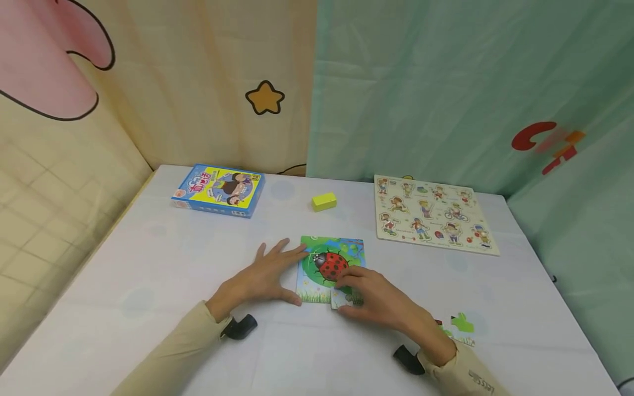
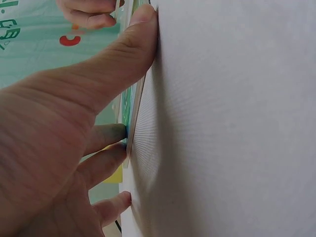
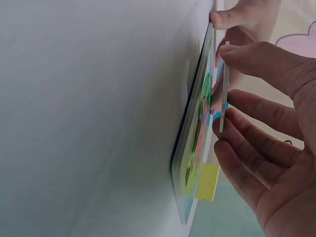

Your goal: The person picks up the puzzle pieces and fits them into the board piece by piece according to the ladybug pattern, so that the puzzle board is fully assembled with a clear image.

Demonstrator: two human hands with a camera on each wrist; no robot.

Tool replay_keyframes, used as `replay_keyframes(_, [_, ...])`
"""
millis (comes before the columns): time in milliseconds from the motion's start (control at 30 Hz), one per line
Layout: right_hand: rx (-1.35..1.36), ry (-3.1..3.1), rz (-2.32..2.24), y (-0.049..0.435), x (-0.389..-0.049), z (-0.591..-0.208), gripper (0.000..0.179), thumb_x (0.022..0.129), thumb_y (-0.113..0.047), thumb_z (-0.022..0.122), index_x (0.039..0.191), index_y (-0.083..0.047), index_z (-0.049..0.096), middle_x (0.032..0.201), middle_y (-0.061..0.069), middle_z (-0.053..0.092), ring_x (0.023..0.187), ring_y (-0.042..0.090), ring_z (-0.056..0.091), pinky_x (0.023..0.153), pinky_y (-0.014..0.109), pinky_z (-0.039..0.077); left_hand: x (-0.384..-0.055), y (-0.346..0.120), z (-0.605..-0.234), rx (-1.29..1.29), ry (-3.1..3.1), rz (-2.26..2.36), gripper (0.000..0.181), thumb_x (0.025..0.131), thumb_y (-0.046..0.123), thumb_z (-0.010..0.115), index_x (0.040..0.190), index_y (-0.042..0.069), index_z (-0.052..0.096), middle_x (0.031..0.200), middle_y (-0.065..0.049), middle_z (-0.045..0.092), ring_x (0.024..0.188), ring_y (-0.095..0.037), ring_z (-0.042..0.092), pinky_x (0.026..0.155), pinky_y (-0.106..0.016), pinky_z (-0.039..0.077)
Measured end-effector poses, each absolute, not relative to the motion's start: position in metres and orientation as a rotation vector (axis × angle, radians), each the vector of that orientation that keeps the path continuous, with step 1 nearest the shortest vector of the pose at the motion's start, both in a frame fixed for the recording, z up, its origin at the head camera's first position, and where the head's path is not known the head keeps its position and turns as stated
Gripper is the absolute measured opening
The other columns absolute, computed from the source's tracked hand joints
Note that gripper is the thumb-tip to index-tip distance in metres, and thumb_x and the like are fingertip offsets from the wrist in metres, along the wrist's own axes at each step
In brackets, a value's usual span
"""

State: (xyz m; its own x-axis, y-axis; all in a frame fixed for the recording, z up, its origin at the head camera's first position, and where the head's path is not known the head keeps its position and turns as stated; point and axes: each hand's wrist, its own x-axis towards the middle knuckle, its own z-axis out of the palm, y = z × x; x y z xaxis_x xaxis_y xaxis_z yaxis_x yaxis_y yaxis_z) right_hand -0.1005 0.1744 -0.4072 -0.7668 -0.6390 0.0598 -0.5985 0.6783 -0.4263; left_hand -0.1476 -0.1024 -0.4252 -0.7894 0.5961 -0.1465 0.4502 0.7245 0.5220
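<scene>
A square ladybug puzzle (image 1: pixel 331 265) lies on the white table. My left hand (image 1: pixel 267 275) is spread along its left side, thumb near the lower left corner and fingertips at the left edge. In the left wrist view the thumb (image 2: pixel 118 59) rests on the board's edge. My right hand (image 1: pixel 378 300) pinches a thin puzzle piece (image 1: pixel 342 298) by its edges over the puzzle's lower right corner. The right wrist view shows that piece (image 3: pixel 224 89) edge-on, raised off the board. Loose puzzle pieces (image 1: pixel 463 323) lie beside the right forearm, which partly hides them.
A blue and yellow box (image 1: pixel 220 190) lies at the back left. Behind the puzzle sits a yellow block (image 1: pixel 324 202). A board with pictures of children (image 1: pixel 433 214) lies at the back right. Curtains (image 1: pixel 421 88) hang behind the table.
</scene>
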Motion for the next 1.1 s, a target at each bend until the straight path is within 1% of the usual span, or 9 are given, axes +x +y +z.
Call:
replay_keyframes(267, [-1.054, 2.787, -0.623, 0.145, -0.108, -0.408, 0.034, 0.083, -0.027, 0.082, 0.11, -0.009, 0.073, 0.124, 0.002, 0.067, 0.117, 0.019, 0.062, 0.101, 0.037, 0.052, -0.148, -0.105, -0.425, 0.815, 2.621, 0.675, 0.099, 0.072, 0.052, 0.086, 0.154, 0.017, 0.041, 0.165, -0.001, 0.029, 0.155, -0.038, 0.008, 0.117, -0.073, 0.0])
replay_keyframes(500, [-1.042, 2.832, -0.621, 0.128, -0.111, -0.408, 0.032, 0.082, -0.024, 0.083, 0.108, -0.009, 0.073, 0.12, 0.002, 0.067, 0.115, 0.018, 0.062, 0.101, 0.037, 0.052, -0.147, -0.105, -0.424, 0.818, 2.615, 0.68, 0.098, 0.072, 0.051, 0.086, 0.153, 0.016, 0.042, 0.165, -0.001, 0.03, 0.155, -0.038, 0.008, 0.117, -0.073, 0.0])
replay_keyframes(767, [-0.979, 2.838, -0.588, 0.117, -0.114, -0.411, 0.03, 0.085, -0.023, 0.081, 0.11, -0.007, 0.074, 0.124, 0.004, 0.067, 0.118, 0.021, 0.061, 0.103, 0.038, 0.051, -0.149, -0.103, -0.424, 0.825, 2.624, 0.689, 0.098, 0.072, 0.052, 0.086, 0.153, 0.017, 0.043, 0.164, -0.001, 0.033, 0.155, -0.037, 0.01, 0.117, -0.074, 0.001])
replay_keyframes(1100, [-0.914, 2.84, -0.568, 0.112, -0.116, -0.411, 0.027, 0.084, -0.022, 0.081, 0.107, -0.008, 0.078, 0.125, 0.005, 0.07, 0.121, 0.024, 0.062, 0.104, 0.039, 0.05, -0.148, -0.102, -0.422, 0.827, 2.629, 0.681, 0.098, 0.071, 0.051, 0.086, 0.152, 0.016, 0.044, 0.163, -0.002, 0.034, 0.155, -0.038, 0.011, 0.116, -0.074, 0.002])
